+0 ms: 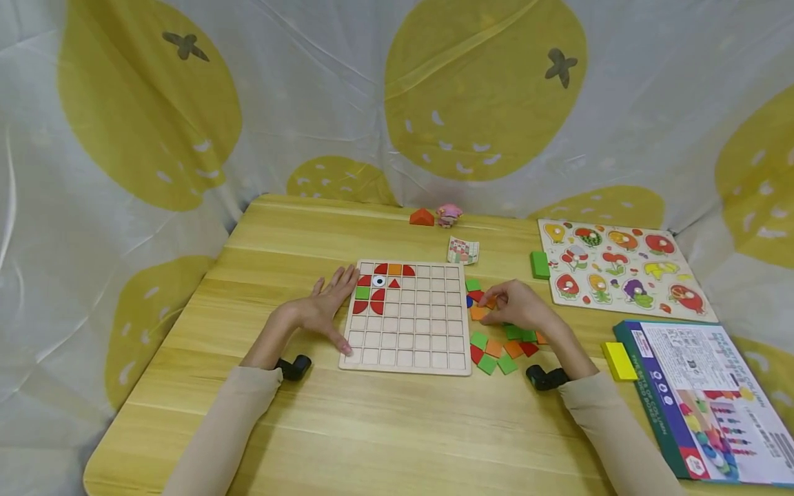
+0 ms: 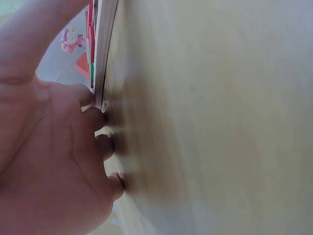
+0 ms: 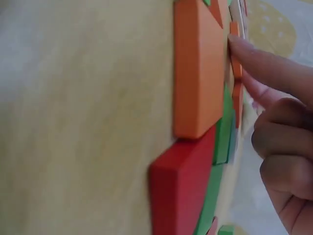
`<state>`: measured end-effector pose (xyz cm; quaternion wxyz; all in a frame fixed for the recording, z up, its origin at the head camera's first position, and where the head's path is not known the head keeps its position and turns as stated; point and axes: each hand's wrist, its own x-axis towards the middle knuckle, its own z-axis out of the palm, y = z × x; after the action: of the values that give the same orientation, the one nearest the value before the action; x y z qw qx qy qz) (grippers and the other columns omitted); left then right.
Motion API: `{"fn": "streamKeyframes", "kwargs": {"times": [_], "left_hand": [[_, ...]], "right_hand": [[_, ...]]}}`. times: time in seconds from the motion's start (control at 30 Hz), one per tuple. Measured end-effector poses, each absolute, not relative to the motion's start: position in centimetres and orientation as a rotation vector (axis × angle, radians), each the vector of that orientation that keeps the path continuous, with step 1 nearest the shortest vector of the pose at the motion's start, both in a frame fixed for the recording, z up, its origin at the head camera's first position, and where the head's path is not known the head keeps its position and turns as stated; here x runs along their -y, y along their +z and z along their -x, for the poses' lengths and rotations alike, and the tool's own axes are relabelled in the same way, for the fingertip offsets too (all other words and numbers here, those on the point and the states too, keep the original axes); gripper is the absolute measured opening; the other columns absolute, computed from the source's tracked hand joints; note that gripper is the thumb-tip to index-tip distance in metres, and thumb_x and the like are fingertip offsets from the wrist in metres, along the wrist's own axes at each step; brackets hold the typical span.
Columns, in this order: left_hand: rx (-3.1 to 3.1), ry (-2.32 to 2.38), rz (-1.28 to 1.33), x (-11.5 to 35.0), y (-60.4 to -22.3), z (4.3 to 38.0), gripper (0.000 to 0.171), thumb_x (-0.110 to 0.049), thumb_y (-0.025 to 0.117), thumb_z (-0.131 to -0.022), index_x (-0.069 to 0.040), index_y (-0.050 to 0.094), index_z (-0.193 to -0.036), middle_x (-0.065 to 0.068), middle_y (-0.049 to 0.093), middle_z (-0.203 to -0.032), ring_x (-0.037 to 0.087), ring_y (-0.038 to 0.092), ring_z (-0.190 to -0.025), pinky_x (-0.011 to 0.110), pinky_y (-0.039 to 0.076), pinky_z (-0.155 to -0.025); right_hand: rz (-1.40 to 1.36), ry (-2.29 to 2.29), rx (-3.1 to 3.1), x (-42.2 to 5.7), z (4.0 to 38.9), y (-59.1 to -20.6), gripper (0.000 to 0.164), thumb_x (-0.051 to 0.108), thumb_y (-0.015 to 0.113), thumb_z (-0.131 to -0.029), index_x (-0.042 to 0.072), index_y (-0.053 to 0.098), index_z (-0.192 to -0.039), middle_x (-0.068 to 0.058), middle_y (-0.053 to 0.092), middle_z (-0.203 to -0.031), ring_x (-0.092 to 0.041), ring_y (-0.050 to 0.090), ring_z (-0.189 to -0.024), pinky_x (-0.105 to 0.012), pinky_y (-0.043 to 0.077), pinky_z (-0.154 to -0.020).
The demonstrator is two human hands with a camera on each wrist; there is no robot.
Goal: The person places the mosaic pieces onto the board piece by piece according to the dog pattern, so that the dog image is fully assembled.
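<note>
The wooden grid board point(image 1: 422, 341) lies flat on the table point(image 1: 384, 434), between the two hands. The left hand point(image 1: 313, 313) is not gripping anything: its fingers are spread along the left edge of the board, and its thumb rests near the close left corner. The right hand point(image 1: 524, 306) is at the loose tiles point(image 1: 487, 364), just beside the board's right side. Its thumb and pointer finger are on two sides of an orange tile point(image 1: 479, 314) and seem to pinch it, while the other fingers curl in. I cannot tell if that tile is off the table. On the board, ten pieces sit in squares near the far left corner. There are red pieces with round sides point(image 1: 377, 295), one orange square point(image 1: 395, 269), one green square point(image 1: 362, 293), one white piece with a dark dot like an eye point(image 1: 379, 281) and a red triangle point(image 1: 393, 283). So I think only a small part is done. Most squares are bare: the three rows closest to the person and the three lines on the right have nothing in them. A small card point(image 1: 463, 251) with a coloured picture on little squares lies by the board's far edge. Its picture is too tiny to read well, so I cannot say how many squares are left to fill.
</note>
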<state>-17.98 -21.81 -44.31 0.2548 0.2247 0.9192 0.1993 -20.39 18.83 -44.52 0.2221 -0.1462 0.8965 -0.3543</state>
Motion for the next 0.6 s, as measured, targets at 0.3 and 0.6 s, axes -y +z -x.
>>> {"fn": "streamKeyframes", "kwargs": {"times": [0.3,0.6], "left_hand": [[-2.503,0.524,-0.596,21.9,-44.4,17.8,0.150,-0.059,0.087,-0.053,-0.009,-0.013,-0.154,0.011,-0.023,-0.161,0.035,-0.021,-0.149,0.063,-0.011,-0.117],[-2.504,0.556,-0.619,21.9,-44.4,17.9,0.149,-0.056,0.087,-0.054,-0.007,-0.012,-0.154,0.014,-0.022,-0.161,0.038,-0.019,-0.148,0.066,-0.010,-0.115]], "right_hand": [[0.495,-0.977,-2.522,-15.6,19.8,-42.7,0.021,0.021,0.078,-0.080,0.008,0.072,-0.095,0.003,0.031,-0.053,-0.012,0.028,-0.049,-0.023,0.023,-0.048],[0.419,-1.128,-2.532,-5.7,19.2,-43.1,0.021,0.022,0.085,-0.073,0.011,0.076,-0.089,0.003,0.037,-0.051,-0.012,0.033,-0.049,-0.023,0.024,-0.048]]}}
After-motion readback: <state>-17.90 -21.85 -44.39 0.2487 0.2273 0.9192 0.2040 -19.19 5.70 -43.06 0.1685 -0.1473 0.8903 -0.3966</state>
